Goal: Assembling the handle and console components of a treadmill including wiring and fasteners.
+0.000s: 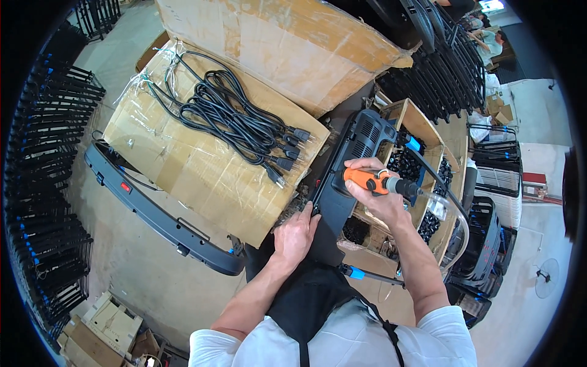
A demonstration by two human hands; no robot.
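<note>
1. At the lap edge of the workspace lies the black plastic housing point(348, 177), a long vented panel running from the apron up toward the open cardboard box point(400, 113) of small black parts just right of it.
2. Over the housing's middle, the right hand point(379, 196) is clenched around an orange powered screwdriver point(373, 181) — its tip looks aimed down at the panel, though the contact point cannot be seen.
3. On the housing's near left edge, the left hand point(295, 235) presses flat, fingers together, holding nothing.
4. A good drive likely needs the tool kept square to the panel and that left palm bearing down firmly — otherwise the housing may twist.
5. Left of the housing, black power cords point(235, 119) lie bundled on a flattened, film-wrapped carton point(183, 165).
</note>
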